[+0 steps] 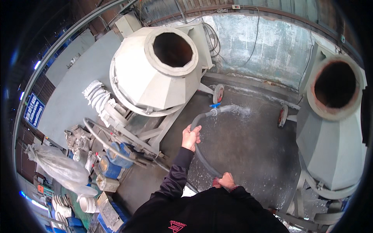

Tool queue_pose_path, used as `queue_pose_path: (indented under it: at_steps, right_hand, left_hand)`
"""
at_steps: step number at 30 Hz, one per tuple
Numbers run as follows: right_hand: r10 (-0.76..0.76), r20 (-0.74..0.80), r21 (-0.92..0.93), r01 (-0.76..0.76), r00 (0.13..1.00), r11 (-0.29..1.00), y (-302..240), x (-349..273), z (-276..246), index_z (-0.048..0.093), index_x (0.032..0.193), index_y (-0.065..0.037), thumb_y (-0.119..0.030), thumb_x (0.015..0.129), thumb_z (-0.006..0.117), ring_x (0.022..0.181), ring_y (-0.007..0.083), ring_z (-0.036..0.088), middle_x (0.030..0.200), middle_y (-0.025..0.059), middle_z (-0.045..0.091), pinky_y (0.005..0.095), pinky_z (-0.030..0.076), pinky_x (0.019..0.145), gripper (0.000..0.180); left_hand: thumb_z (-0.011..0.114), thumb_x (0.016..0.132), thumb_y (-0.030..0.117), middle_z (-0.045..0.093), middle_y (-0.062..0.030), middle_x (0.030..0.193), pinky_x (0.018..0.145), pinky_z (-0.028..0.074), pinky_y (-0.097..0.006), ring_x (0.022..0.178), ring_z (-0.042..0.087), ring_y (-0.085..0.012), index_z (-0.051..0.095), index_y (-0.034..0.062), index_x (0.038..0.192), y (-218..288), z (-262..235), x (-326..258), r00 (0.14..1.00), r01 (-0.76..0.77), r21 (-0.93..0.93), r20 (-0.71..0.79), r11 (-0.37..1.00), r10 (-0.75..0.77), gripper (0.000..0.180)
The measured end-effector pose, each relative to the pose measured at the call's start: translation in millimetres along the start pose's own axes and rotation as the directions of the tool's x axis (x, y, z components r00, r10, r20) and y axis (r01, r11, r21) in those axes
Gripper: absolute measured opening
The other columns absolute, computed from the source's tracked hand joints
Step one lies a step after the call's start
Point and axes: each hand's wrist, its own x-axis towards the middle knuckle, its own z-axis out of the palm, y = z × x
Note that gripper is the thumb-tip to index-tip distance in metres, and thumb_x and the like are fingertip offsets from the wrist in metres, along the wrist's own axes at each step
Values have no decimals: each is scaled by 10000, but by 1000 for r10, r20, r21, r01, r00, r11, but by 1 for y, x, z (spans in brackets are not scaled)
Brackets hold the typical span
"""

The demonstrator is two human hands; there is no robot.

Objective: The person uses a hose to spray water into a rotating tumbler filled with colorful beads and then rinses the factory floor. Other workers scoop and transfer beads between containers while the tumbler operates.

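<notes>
A person in a black long-sleeved top grips a grey water hose point(202, 157) with both hands on a wet concrete floor point(248, 147) between 2 drum mixers. The left hand point(191, 138) is clenched around the hose partway along its curve; the right hand point(226, 181) grasps it lower, close to the body. The hose arcs forward to a blue-handled valve point(215, 105), where water sprays point(239, 110) across the floor. The white mixer point(155, 70) stands on the left, the grey mixer point(330, 128) on the right.
</notes>
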Motion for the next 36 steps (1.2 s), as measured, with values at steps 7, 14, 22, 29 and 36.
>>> queue_pose_path:
  at_steps: [7, 14, 22, 29, 36]
  right_hand:
    - [-3, -183, -257, -45, 983, 966, -4, 124, -45, 648, 664, 6, -352, 650, 560, 738, 367, 621, 719, 226, 614, 415, 505, 705, 368]
    - [15, -193, -151, -45, 981, 987, 41, 264, -89, 643, 689, 37, -230, 587, 599, 738, 399, 612, 737, 250, 610, 419, 504, 705, 290]
    - [288, -158, -139, -310, 945, 941, 50, 418, -209, 628, 863, 13, -228, 674, 587, 790, 398, 613, 790, 216, 633, 453, 491, 748, 309]
    - [323, -85, -116, -331, 943, 936, 54, 484, -324, 634, 861, 25, -245, 715, 568, 855, 424, 585, 846, 265, 614, 483, 464, 790, 314]
    - [438, -26, -58, -438, 899, 897, 84, 538, -390, 659, 812, 7, -560, 685, 614, 867, 394, 603, 840, 251, 614, 464, 477, 765, 583]
  left_hand:
    - [638, 806, 118, 372, 59, 587, 386, 272, -206, 437, 323, -30, 503, 77, 876, -3, 11, 157, 998, 47, -152, 53, 987, -39, 157]
    - [646, 801, 117, 365, 60, 578, 384, 267, -209, 430, 316, -32, 498, 77, 863, -12, 55, 292, 998, 59, -216, -17, 975, -64, 165]
    - [627, 775, 65, 398, 19, 590, 374, 284, -231, 435, 348, -58, 496, 43, 915, -27, 149, 501, 969, 209, -114, -114, 971, -221, 194]
    - [615, 745, 20, 420, 0, 595, 370, 308, -241, 438, 370, -71, 502, 24, 849, -58, 254, 618, 955, 286, -68, -60, 956, -290, 154]
    - [629, 708, -34, 450, -8, 601, 369, 315, -259, 422, 385, -84, 166, -50, 1369, -113, 335, 715, 905, 425, -59, 19, 903, -425, 807]
